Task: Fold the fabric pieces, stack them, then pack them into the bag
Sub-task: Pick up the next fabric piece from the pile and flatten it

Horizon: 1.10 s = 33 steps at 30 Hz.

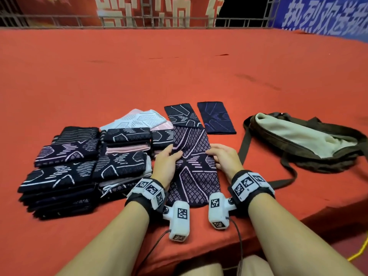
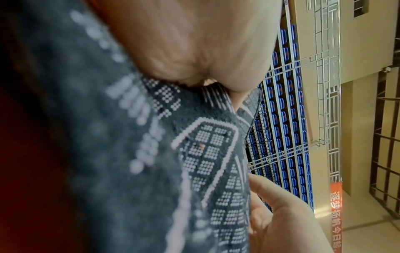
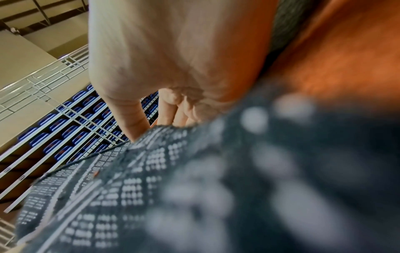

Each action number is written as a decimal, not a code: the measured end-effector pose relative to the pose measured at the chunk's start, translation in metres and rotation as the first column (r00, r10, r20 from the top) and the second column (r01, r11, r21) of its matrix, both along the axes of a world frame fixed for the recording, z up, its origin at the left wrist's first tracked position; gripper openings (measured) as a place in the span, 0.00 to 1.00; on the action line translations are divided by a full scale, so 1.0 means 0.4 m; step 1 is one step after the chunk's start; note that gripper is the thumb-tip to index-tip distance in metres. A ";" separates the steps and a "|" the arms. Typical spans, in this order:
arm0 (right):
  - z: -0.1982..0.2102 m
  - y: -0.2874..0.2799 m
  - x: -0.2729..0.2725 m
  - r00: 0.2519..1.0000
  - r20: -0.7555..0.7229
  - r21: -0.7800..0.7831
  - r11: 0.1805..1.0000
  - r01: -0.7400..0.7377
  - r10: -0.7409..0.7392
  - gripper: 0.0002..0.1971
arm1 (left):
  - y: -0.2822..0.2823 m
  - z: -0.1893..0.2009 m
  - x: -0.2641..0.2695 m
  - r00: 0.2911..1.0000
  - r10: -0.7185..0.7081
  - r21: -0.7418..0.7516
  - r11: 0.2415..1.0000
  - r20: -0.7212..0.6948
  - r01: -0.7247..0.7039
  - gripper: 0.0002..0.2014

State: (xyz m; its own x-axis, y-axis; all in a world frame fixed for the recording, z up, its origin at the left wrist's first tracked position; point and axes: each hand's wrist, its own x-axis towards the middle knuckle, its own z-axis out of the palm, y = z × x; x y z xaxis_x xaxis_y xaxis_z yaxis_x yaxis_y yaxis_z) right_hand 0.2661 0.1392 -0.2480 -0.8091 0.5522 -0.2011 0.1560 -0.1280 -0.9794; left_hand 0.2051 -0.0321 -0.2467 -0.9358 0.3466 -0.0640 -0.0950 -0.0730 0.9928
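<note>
A long dark fabric piece (image 1: 194,166) with a pink woven pattern lies lengthwise on the red table (image 1: 179,66) in front of me. My left hand (image 1: 170,157) pinches its left edge near the middle, thumb on top. On the opposite edge, my right hand (image 1: 220,155) grips with curled fingers. In the left wrist view the left hand (image 2: 227,85) pinches a raised fold of the fabric piece (image 2: 194,154). The right wrist view shows the right hand (image 3: 168,109) with fingers behind the edge of the fabric piece (image 3: 140,179). The brown bag (image 1: 306,140) lies open at the right, pale lining showing.
Stacks of folded dark fabrics (image 1: 79,166) fill the table to the left. Two flat dark pieces (image 1: 182,114) (image 1: 216,118) and a white-pink piece (image 1: 143,118) lie behind. The bag strap (image 1: 245,144) runs beside my right hand. A metal railing (image 1: 139,20) edges the far side.
</note>
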 end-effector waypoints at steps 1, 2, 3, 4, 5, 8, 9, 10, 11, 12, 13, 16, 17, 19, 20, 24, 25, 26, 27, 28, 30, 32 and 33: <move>-0.002 0.000 0.000 1.000 0.006 0.007 1.000 -0.003 0.003 0.14 | -0.002 -0.001 -0.001 1.000 0.002 -0.012 1.000 -0.004 -0.002 0.11; -0.004 0.001 0.000 1.000 0.011 0.014 1.000 -0.007 0.007 0.14 | -0.003 -0.003 -0.001 1.000 0.002 -0.017 1.000 -0.006 -0.002 0.10; -0.006 0.002 0.001 1.000 0.017 0.020 1.000 -0.011 0.011 0.13 | -0.003 -0.002 -0.001 1.000 -0.001 -0.017 1.000 -0.006 0.001 0.10; -0.004 0.001 0.001 1.000 0.020 0.028 0.999 -0.016 0.015 0.12 | -0.003 -0.001 -0.001 1.000 -0.001 -0.016 1.000 -0.005 0.001 0.10; -0.003 0.001 0.001 1.000 0.022 0.036 0.999 -0.015 0.014 0.12 | -0.003 0.003 0.000 1.000 -0.002 -0.019 1.000 -0.004 0.002 0.10; -0.001 -0.001 -0.004 1.000 0.020 0.066 0.998 -0.015 0.014 0.18 | 0.000 0.004 0.000 1.000 0.005 -0.026 1.000 0.001 -0.005 0.09; -0.001 0.000 -0.005 1.000 0.020 0.075 0.997 -0.020 0.018 0.19 | 0.002 0.006 0.000 1.000 0.004 -0.023 1.000 0.001 -0.004 0.09; 0.000 -0.001 -0.007 0.999 0.025 0.084 0.996 -0.024 0.022 0.18 | 0.003 0.007 0.001 1.000 0.008 -0.019 1.000 0.004 -0.008 0.09; 0.000 -0.001 -0.008 0.999 0.027 0.090 0.996 -0.023 0.021 0.17 | 0.003 0.010 0.002 1.000 0.008 -0.013 1.000 0.014 -0.008 0.09; -0.001 0.000 -0.008 0.999 0.035 0.102 0.995 -0.018 0.014 0.14 | 0.003 0.013 0.002 0.999 0.006 0.012 1.000 0.031 -0.006 0.09; -0.004 0.002 -0.009 0.999 0.043 0.125 0.992 -0.009 0.003 0.12 | 0.002 0.016 0.004 0.999 0.002 0.036 0.999 0.044 -0.003 0.10; -0.005 0.003 -0.008 0.998 0.068 0.196 0.980 -0.012 -0.001 0.09 | 0.003 0.016 0.003 1.000 0.025 0.004 1.000 0.017 -0.025 0.07; -0.006 0.004 -0.011 0.998 0.069 0.187 0.982 -0.012 -0.001 0.10 | 0.001 0.015 0.002 1.000 0.027 -0.001 1.000 -0.005 -0.027 0.05; -0.003 0.005 -0.011 0.996 0.091 0.174 0.985 -0.016 0.000 0.12 | -0.001 0.015 0.004 1.000 0.015 0.001 1.000 -0.022 -0.015 0.10; -0.003 0.004 -0.013 0.995 0.102 0.165 0.986 -0.012 -0.005 0.11 | -0.001 0.015 0.004 1.000 0.010 0.004 1.000 -0.019 -0.010 0.13; -0.001 0.004 -0.013 0.995 0.098 0.122 0.993 -0.009 -0.003 0.10 | 0.001 0.006 -0.006 1.000 0.007 -0.001 1.000 -0.013 -0.007 0.16; 0.001 0.002 -0.011 0.996 0.083 0.102 0.994 -0.026 0.018 0.13 | 0.002 0.003 -0.006 1.000 -0.001 0.023 1.000 -0.008 0.001 0.15; 0.006 -0.002 -0.008 0.997 0.069 0.082 0.996 -0.040 0.034 0.14 | 0.001 0.005 -0.002 1.000 -0.007 0.063 0.998 0.007 0.007 0.14; 0.008 -0.005 -0.005 0.998 0.050 0.072 0.996 -0.048 0.044 0.16 | -0.003 0.014 0.004 1.000 0.002 0.097 0.995 0.026 -0.005 0.13; 0.013 -0.010 0.000 0.998 0.038 0.070 0.996 -0.053 0.051 0.17 | -0.003 0.023 0.011 0.999 0.011 0.145 0.989 0.050 -0.019 0.13; 0.015 -0.015 0.004 0.999 0.031 0.095 0.994 -0.047 0.045 0.17 | 0.000 0.027 0.011 0.990 -0.004 0.221 0.975 0.144 -0.028 0.16; 0.018 -0.020 0.002 0.999 0.033 0.124 0.991 -0.044 0.040 0.13 | 0.000 0.018 0.003 0.985 -0.031 0.253 0.967 0.168 -0.012 0.29; 0.014 -0.016 -0.004 0.999 0.038 0.104 0.994 -0.034 0.030 0.11 | -0.001 0.012 -0.001 0.985 -0.054 0.263 0.965 0.163 0.009 0.32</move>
